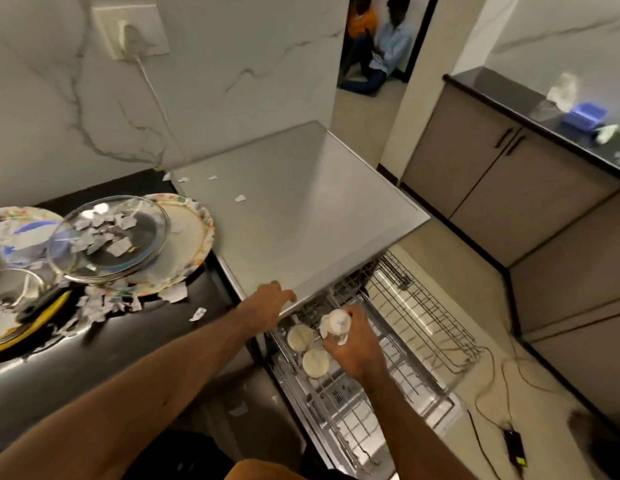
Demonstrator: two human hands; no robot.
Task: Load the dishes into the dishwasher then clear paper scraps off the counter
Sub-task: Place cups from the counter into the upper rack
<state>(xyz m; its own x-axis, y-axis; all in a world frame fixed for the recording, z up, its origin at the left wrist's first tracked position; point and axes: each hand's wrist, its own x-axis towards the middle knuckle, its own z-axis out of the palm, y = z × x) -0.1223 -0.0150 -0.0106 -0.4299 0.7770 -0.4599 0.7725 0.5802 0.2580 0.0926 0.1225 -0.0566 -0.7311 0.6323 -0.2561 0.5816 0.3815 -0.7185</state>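
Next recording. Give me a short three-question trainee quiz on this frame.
1. True or false: the right hand holds a white cup over the dishwasher rack.
2. What lies on the glass lid on the counter? A paper scraps; B spoons; C fruit.
3. Fill in: the left hand rests on the edge of the dishwasher's steel ____.
Key: 1 true; 2 A; 3 top.

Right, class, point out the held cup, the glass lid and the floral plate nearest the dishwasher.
held cup (pixel 338 322): head view, its base, facing the camera.
glass lid (pixel 147 230): head view, bare glass on the right.
floral plate (pixel 192 237): head view, its bare centre.
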